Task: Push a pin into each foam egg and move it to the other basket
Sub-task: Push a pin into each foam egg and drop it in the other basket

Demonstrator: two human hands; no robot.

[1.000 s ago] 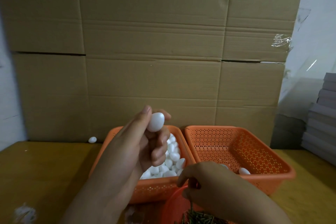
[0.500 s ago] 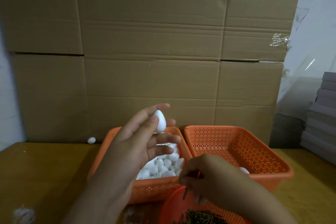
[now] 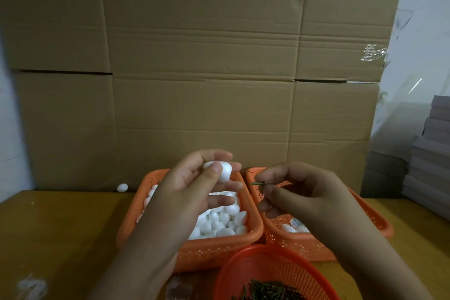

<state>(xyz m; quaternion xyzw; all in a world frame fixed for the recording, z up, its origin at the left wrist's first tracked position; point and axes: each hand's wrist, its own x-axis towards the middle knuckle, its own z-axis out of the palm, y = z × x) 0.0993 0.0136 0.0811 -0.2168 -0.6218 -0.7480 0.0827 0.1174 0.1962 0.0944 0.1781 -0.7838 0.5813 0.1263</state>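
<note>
Your left hand (image 3: 192,192) is raised at the centre of the frame, above the left basket (image 3: 194,248), with the palm turned toward you. It holds a white foam egg (image 3: 222,171) up at its fingertips: the thumb presses the egg's near side and the forefinger curls behind it, while the other fingers stretch loosely out to the right below it. Your right hand (image 3: 302,192) is level with it, just to the right, over the right basket (image 3: 304,246); its thumb and forefinger pinch a thin dark green pin (image 3: 259,183) that lies roughly level, its free end pointing left toward the egg. The pin's tip and the egg are near each other but apart, with the gap sitting over the meeting rims of the two orange baskets. The remaining fingers of your right hand are curled under, and both forearms run down to the lower edge of the frame. The left basket is heaped with loose white eggs (image 3: 219,221); the right basket shows only a few finished eggs (image 3: 293,226) near its front wall, partly hidden by your right wrist. At the bottom centre a round red basket (image 3: 243,273) holds a pile of dark pins (image 3: 267,292). One stray egg (image 3: 122,187) lies on the wooden counter (image 3: 60,238) at centre left, against the tall cardboard sheets (image 3: 202,68) that fill the upper frame. A stack of grey boards (image 3: 431,158) stands at the right edge.
</note>
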